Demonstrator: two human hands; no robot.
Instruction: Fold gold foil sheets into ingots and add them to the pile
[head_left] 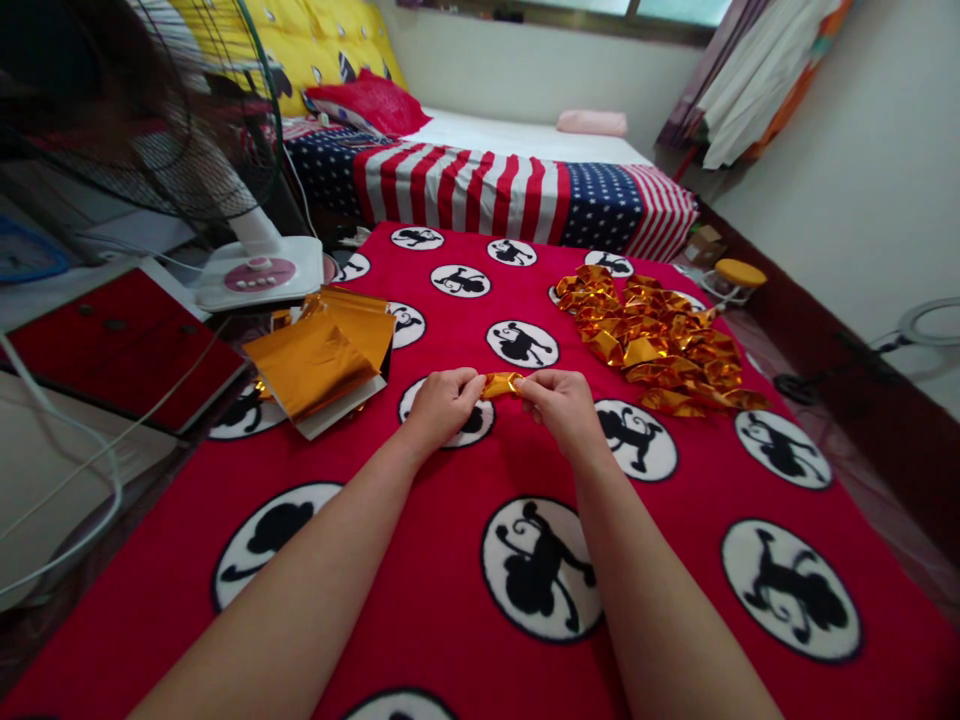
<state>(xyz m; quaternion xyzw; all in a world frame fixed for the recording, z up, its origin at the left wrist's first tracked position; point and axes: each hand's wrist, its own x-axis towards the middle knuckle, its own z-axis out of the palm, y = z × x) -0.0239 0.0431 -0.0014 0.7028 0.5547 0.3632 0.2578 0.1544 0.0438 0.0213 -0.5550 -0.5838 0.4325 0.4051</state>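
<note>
My left hand [442, 405] and my right hand [561, 403] meet over a red blanket [450, 560] printed with black monkeys in white circles. Both hands pinch a small folded piece of gold foil paper [501, 384] between their fingertips, one hand at each end. To the left lies a stack of flat gold foil sheets [322, 358]. A pile of several folded gold foil pieces [656, 340] sits to the upper right of my right hand.
A standing fan [255, 265] with a white base is at the upper left, beside a red box [120, 345] and white cables. A bed with a stars-and-stripes cover [510, 190] lies behind. A small yellow-lidded container [736, 278] sits at the right.
</note>
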